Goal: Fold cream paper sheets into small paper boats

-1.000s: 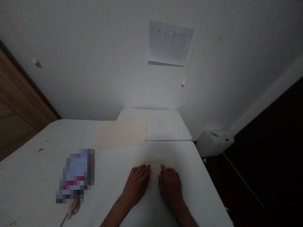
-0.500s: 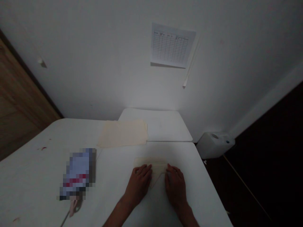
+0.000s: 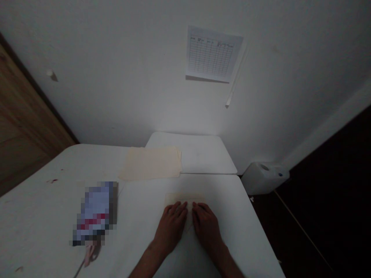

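Observation:
A small pale cream sheet of paper (image 3: 185, 197), folded, lies on the white table (image 3: 150, 239). My left hand (image 3: 171, 226) rests on its left part, fingers curled together and pressed down onto the fold. From the other side, my right hand (image 3: 207, 227) grips the paper too, its fingers bent and close together. Only a narrow gap separates the two sets of fingertips. Below the fingers a pointed corner of the sheet shows faintly; the rest is hidden under both hands.
Larger cream sheets (image 3: 152, 164) lie behind the hands, partly over a white board (image 3: 205, 156) by the wall. A blurred-out object (image 3: 94, 208) with a cord stands to the left. A white plastic container (image 3: 261, 177) is beyond the table's right edge. A printed chart (image 3: 213, 54) hangs above.
My right hand has slid left along the paper, nearer my left hand. More of the sheet is now covered. My left hand has barely moved.

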`<action>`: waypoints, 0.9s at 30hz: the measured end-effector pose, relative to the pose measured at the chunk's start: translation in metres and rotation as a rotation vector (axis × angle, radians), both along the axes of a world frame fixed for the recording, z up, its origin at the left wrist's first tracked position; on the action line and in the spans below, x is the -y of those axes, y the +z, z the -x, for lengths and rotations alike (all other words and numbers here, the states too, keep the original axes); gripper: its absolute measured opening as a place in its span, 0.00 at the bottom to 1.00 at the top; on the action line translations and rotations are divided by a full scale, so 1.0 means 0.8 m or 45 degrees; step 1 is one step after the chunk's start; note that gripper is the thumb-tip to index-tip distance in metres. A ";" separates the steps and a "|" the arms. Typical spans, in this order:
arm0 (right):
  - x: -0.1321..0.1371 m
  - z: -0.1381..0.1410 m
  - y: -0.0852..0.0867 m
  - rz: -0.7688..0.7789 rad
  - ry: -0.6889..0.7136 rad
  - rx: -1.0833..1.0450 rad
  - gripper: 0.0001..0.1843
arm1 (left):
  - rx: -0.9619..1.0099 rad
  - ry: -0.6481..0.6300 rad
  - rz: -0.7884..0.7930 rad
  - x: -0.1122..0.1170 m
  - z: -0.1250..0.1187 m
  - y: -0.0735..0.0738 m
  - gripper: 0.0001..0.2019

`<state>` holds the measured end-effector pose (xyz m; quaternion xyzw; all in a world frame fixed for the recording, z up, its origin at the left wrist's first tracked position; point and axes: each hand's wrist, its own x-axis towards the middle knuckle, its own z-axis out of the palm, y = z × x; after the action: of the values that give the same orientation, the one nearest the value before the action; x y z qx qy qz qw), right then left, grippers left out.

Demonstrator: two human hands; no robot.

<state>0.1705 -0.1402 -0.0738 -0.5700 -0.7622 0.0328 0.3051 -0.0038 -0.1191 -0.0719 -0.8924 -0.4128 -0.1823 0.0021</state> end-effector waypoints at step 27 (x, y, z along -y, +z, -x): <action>-0.007 0.009 -0.016 -0.055 -0.160 0.000 0.15 | 0.065 0.347 -0.107 0.020 0.035 -0.004 0.15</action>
<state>0.1636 -0.1349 -0.0865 -0.6101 -0.7255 -0.0028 0.3186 -0.0316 -0.1354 -0.0754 -0.8223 -0.5219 -0.2202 0.0537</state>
